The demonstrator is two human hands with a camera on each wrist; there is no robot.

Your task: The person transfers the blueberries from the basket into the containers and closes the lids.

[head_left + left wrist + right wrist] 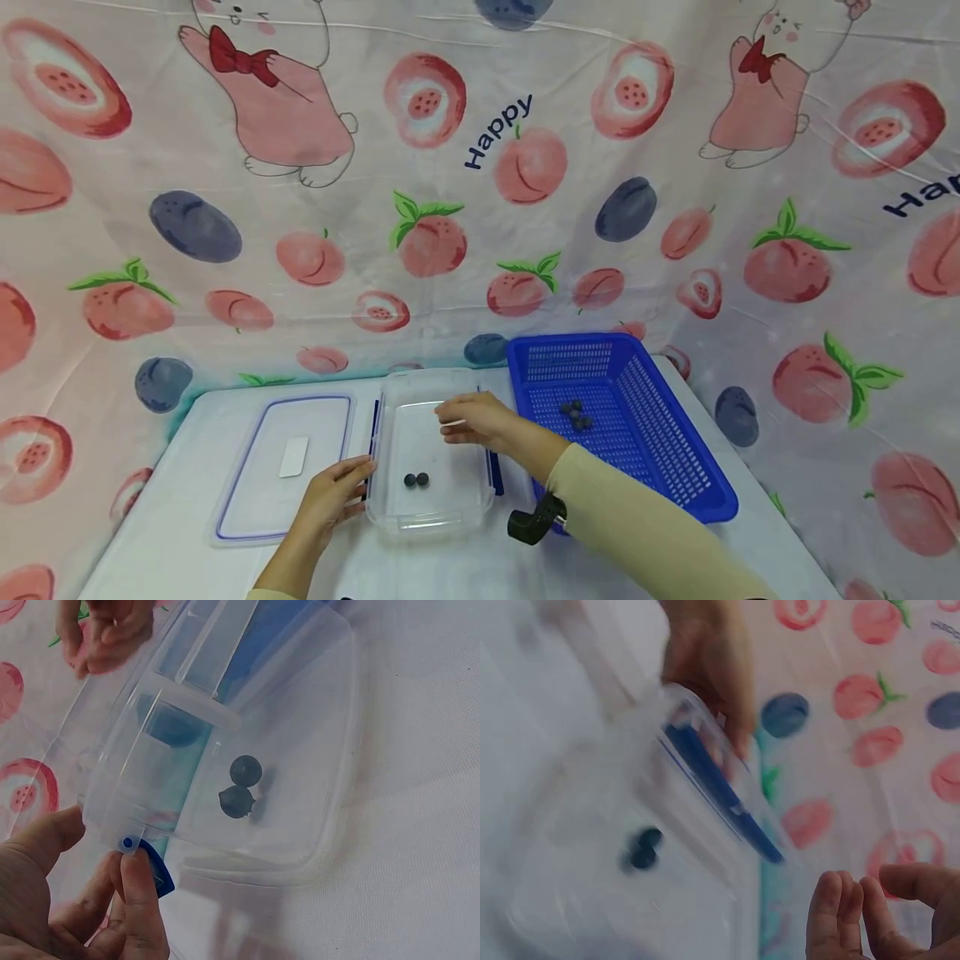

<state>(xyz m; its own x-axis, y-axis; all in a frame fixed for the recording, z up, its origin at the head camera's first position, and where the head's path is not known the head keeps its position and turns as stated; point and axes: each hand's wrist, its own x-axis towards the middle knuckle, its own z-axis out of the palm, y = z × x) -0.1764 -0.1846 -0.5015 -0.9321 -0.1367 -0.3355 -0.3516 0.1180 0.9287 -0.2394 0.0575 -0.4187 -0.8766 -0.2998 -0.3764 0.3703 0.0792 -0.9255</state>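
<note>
Two dark, round berries (423,480) lay side by side at the near end of a clear, rectangular plastic box (453,498). The right hand (480,419), its fingers loose and seemingly empty, hung over the box beyond them, rightward. The left hand (333,490) gripped the box's left side.

Person in pale beige long-sleeved top; R sleeve (645,521) plain, lightly creased, ending on forearm; L sleeve (272,594) same colour, only its edge visible; blk, angular wrist cam (532,525) w/ small pale bit, nr R cuff; L hand (330,492) & R hand (480,418) bare.
</note>
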